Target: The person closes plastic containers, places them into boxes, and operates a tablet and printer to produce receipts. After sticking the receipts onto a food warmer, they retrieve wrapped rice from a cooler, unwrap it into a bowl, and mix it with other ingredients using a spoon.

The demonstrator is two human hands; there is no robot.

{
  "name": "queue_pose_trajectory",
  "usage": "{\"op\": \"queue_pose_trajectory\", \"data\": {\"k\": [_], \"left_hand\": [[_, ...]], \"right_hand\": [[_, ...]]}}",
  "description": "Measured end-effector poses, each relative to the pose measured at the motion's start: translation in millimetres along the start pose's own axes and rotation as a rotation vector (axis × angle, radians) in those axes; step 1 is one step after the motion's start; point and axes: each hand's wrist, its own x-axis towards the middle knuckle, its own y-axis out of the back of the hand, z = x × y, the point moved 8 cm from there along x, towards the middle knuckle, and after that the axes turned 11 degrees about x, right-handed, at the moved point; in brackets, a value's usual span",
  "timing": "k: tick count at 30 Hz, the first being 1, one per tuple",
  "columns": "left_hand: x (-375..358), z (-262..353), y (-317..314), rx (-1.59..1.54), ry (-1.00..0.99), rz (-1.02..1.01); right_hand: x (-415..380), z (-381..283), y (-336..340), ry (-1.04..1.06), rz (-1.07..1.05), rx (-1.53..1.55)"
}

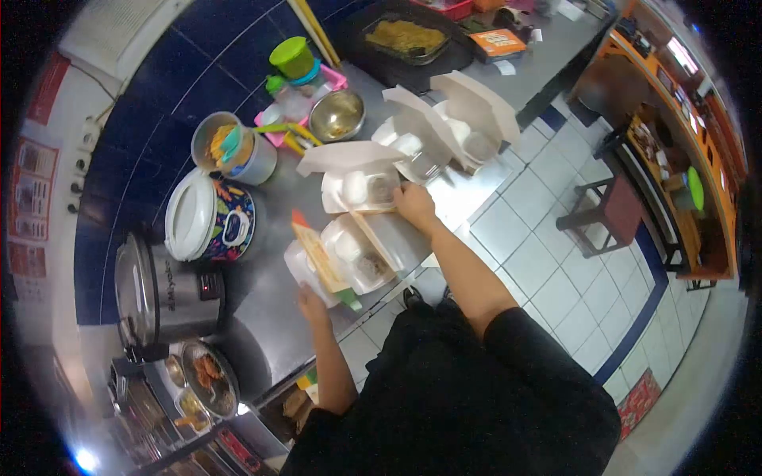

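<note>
Several open paper food boxes stand in a row on the steel counter, each with a white mound that looks like rice and a small clear packet or cup. My right hand (pixel 417 208) grips the right edge of one food box (pixel 337 198). Nearer to me, my left hand (pixel 313 305) holds the edge of the closest food box (pixel 298 266), whose orange-and-green printed flap (pixel 321 258) stands up. Its neighbour, another food box (pixel 349 246), lies between my hands. Two more boxes, including a food box (pixel 468 131), stand farther off.
A steel bowl (pixel 337 115), a tub with utensils (pixel 238 151), a patterned rice container (pixel 214 218) and a large cooker (pixel 171 289) line the tiled wall. A dish of food (pixel 405 40) sits at the back. A stool (pixel 603 210) stands on the floor.
</note>
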Motion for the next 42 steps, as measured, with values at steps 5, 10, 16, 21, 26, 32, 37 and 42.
{"op": "queue_pose_trajectory", "data": {"k": [5,10,16,21,26,32,37,42], "left_hand": [[3.3,-20.4,26.7,0.217,0.080,-0.002],[-18.3,-8.8,44.3,-0.030,0.050,0.054],[-15.1,-16.4,12.8,-0.068,0.099,-0.073],[-13.4,40.1,-15.8,-0.041,-0.045,-0.094],[-19.6,19.4,-15.8,-0.126,-0.102,-0.091],[-57.7,30.5,-22.6,-0.318,0.089,-0.235],[-84.8,-83.9,14.2,-0.657,0.399,0.392],[-172.2,-214.5,-57.9,-0.435,0.606,0.527]], "right_hand": [[-39.1,5.9,-37.6,0.042,-0.298,-0.103],[-105.6,36.9,-62.2,-0.372,-0.266,0.485],[-107.0,49.6,-29.9,-0.443,0.033,0.834],[-81.6,57.7,-10.3,-0.257,0.123,0.856],[-179.6,84.7,-21.8,-0.970,-0.141,1.229],[-136.4,61.5,-20.2,-0.765,-0.481,1.551],[-73.4,112.2,84.2,-0.540,-0.477,1.151],[-38.9,66.6,260.3,-0.098,-0.621,0.729]]}}
